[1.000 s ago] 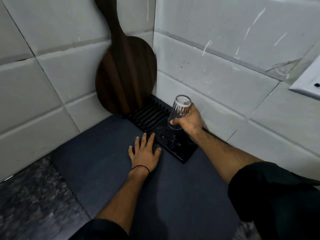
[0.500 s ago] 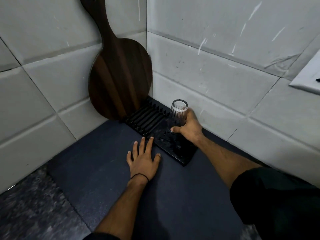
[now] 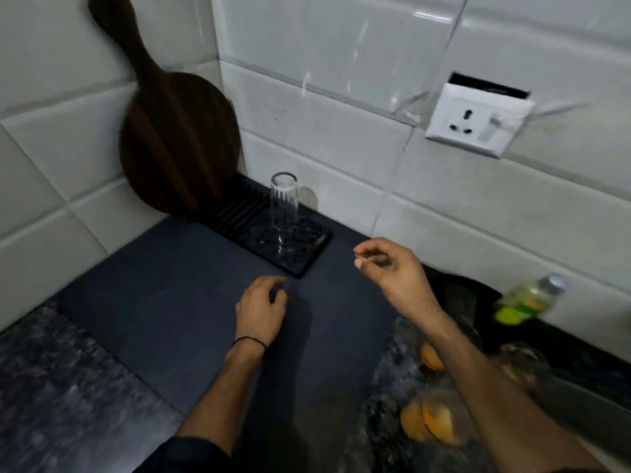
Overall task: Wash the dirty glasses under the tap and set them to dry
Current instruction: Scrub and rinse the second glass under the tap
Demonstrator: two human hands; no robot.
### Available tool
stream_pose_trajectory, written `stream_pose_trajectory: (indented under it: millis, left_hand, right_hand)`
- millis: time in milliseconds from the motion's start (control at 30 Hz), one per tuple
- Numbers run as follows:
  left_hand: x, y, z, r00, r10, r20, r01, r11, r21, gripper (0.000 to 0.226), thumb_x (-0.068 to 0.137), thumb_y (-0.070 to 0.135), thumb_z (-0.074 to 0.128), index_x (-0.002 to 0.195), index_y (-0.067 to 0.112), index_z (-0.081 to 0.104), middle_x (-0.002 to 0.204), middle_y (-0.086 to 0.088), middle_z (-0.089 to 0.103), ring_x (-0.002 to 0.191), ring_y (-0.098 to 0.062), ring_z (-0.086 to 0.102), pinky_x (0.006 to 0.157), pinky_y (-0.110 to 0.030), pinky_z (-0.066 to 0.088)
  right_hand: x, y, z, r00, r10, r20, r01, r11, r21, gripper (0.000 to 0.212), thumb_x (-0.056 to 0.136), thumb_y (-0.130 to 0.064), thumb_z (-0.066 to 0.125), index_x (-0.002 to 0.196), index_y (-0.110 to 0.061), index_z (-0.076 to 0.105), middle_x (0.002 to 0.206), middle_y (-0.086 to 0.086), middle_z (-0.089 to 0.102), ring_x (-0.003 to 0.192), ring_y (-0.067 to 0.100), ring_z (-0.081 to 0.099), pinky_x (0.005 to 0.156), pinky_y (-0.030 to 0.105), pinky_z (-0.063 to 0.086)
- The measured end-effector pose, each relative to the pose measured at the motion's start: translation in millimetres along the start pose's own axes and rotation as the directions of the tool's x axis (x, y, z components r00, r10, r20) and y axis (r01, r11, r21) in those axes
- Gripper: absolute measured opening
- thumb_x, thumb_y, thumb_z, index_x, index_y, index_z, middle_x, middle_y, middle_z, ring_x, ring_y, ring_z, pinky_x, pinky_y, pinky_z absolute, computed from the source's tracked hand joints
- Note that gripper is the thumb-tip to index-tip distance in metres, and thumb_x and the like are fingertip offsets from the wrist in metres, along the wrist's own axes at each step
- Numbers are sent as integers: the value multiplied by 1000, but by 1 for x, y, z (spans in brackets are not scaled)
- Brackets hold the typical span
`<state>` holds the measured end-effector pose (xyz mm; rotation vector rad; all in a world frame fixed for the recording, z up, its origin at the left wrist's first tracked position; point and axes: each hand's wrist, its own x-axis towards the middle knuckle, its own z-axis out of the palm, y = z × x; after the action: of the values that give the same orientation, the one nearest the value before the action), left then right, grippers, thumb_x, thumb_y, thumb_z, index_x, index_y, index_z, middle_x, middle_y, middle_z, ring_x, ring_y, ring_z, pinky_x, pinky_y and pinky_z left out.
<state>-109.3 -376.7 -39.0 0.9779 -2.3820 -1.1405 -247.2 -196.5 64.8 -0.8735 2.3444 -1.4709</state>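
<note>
Glass [image 3: 284, 213] stands mouth-down on the far drying rack [image 3: 307, 249] so water drains; right hand [image 3: 392, 271] hovers loose and empty, left hand [image 3: 261, 310] curls empty on the bench [image 3: 153, 285].

I'm looking at a home kitchen: white wall tiles [image 3: 341, 63], a wooden chopping board [image 3: 177, 141] leaning in the corner, a drying rack [image 3: 273, 233] below it, what may be a dish-soap bottle [image 3: 527, 298] far right.

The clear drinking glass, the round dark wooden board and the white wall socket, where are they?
clear drinking glass [image 3: 284, 213], head view, middle of its side wall
round dark wooden board [image 3: 177, 141], head view, centre of its round face
white wall socket [image 3: 474, 122], head view, front plate
</note>
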Motion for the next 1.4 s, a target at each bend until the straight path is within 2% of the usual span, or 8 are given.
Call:
stream_pose_trajectory:
  millis: [133, 367, 467, 633, 867, 967, 1133, 1400]
  left_hand:
    - [-60, 31, 30, 989, 117, 92, -112, 992, -60, 22, 96, 14, 58, 114, 15, 69, 121, 0, 64, 110, -19, 59, 95, -41, 50]
    - [-133, 43, 80, 919, 333, 214, -344, 939, 18, 26, 89, 17, 57, 110, 18, 72, 123, 2, 67, 114, -20, 62, 98, -38, 48]
    - [-151, 39, 95, 894, 249, 372, -338, 920, 196, 42, 99, 36, 48, 141, 31, 51, 159, 9, 31, 148, -16, 25, 118, -45, 20]
    - [-164, 25, 103, 852, 232, 469, -427, 827, 367, 77, 84, 65, 1, 156, 40, 12, 165, 13, -9, 152, -14, -10, 120, -44, -4]
    - [-161, 32, 103, 867, 221, 446, -391, 858, 334, 55, 97, 48, 44, 151, 36, 35, 165, 10, 9, 153, -16, 2, 120, -47, 5]
    - [-163, 47, 104, 913, 258, 316, -329, 923, 197, 35, 95, 28, 57, 130, 24, 62, 150, 3, 46, 141, -21, 38, 110, -42, 30]
    - [-192, 111, 127, 890, 404, 212, -384, 914, -131, 18, 94, 9, 56, 104, 16, 70, 104, 4, 65, 92, -14, 62, 79, -28, 51]
    - [-264, 249, 206, 761, 614, 210, -504, 763, -405, 19, 91, 16, 54, 95, 21, 72, 91, 8, 71, 82, -8, 66, 72, -20, 52]
  right_hand:
    - [-87, 9, -45, 989, -97, -114, 80, 986, -146, 10, 90, -5, 69, 95, -12, 74, 95, -3, 70, 87, 6, 64, 79, 15, 48]
    - [-199, 49, -71, 982, -131, -134, 53, 880, -472, 19, 93, -40, 65, 97, -22, 71, 105, -9, 58, 100, 17, 51, 84, 39, 46]
    - [-228, 65, -61, 991, -44, -127, -36, 823, -567, 43, 86, -62, 59, 111, -27, 67, 129, -3, 44, 120, 18, 38, 95, 34, 44]
    - [-244, 89, -44, 984, 156, -87, -178, 861, -476, 59, 83, -62, 66, 128, -26, 56, 142, -2, 40, 128, 20, 43, 98, 33, 45]
    - [-236, 92, -32, 973, 96, -208, -150, 953, -262, 35, 77, -44, 79, 103, -20, 73, 118, -8, 68, 108, 12, 62, 89, 31, 53]
    - [-243, 94, -46, 960, 92, -266, -166, 949, -269, 36, 72, -52, 75, 83, -19, 66, 88, -11, 65, 80, 13, 62, 67, 38, 53]
    - [-270, 105, -109, 910, 86, -406, -191, 955, -226, 45, 66, -56, 74, 85, -15, 70, 82, -8, 69, 76, 11, 65, 67, 40, 54]
    - [-338, 125, -253, 876, 109, -470, -264, 924, -278, 43, 61, -60, 73, 76, -20, 66, 81, -6, 71, 76, 11, 66, 65, 41, 54]
